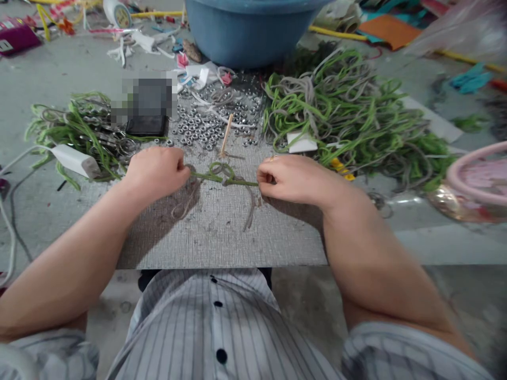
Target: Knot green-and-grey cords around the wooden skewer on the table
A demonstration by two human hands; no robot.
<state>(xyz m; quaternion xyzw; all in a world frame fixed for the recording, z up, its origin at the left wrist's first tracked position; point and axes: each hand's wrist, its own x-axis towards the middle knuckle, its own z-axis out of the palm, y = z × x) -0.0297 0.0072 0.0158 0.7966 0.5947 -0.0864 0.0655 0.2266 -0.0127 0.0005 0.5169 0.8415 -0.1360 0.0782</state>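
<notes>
Between my two hands a green and grey cord (214, 178) is stretched just over the table's near part. A loop with a knot stands up at its middle, and loose grey ends hang to both sides. My left hand (156, 169) is closed, pinching the cord's left end. On the other side my right hand (291, 179), with a ring on one finger, pinches the right end. Just beyond the loop is a thin wooden stick (227, 133). Small metal nuts (198, 124) lie scattered behind it.
A big pile of green and grey cords (336, 105) lies at right, a smaller cord bundle (75, 121) with metal rings at left. A blue basin (253, 31) stands at the back. Nearby are a white charger (77, 161), a black device (146, 125) and a pink-rimmed object (455, 174).
</notes>
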